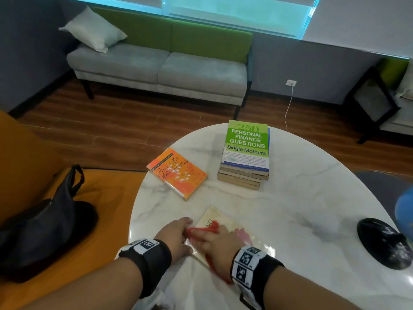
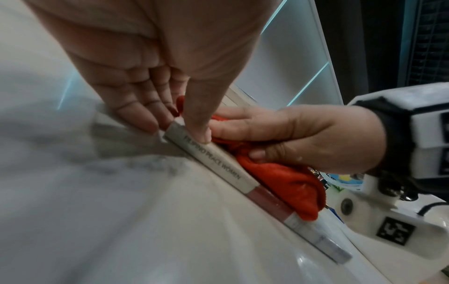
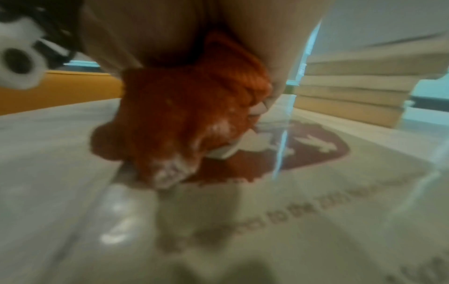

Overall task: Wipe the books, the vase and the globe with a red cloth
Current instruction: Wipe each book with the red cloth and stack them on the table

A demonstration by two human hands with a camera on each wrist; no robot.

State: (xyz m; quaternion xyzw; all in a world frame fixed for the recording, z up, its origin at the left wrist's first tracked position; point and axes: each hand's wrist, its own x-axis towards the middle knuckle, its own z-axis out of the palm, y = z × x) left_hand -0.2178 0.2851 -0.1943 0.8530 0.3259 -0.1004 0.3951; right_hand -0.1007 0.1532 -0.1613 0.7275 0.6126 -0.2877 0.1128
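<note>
While the head view looks down on a round white marble table [image 1: 301,198], the cream book [image 1: 225,222] lies flat at the lower centre of the frame, near the table's front edge. The right hand [image 1: 214,242] lies on its cover with the red cloth [image 1: 202,230] bunched under curled fingers. The left hand [image 1: 176,234], fingers straight, rests against the book's left edge. An orange book [image 1: 176,173] lies left of centre, and a stack of books [image 1: 245,153] with a green cover on top stands right of centre. At the right edge sits a black base [image 1: 382,242] with part of the blue globe [image 1: 405,211] above it. A dark bag [image 1: 44,222] lies on orange seating at lower left, and a grey and green sofa fills the upper part.

From the left wrist, the left hand [image 2: 150,67] at upper centre has straight fingers beside the book's far corner, its thumb pressing the spine [image 2: 218,163]. The right hand [image 2: 298,138] grips the red cloth [image 2: 279,182] on the cover.

From the right wrist, blurred, the red cloth [image 3: 184,119] is clamped in the right hand at upper centre and touches the cover [image 3: 291,201]. The stack [image 3: 359,92] shows at upper right.
</note>
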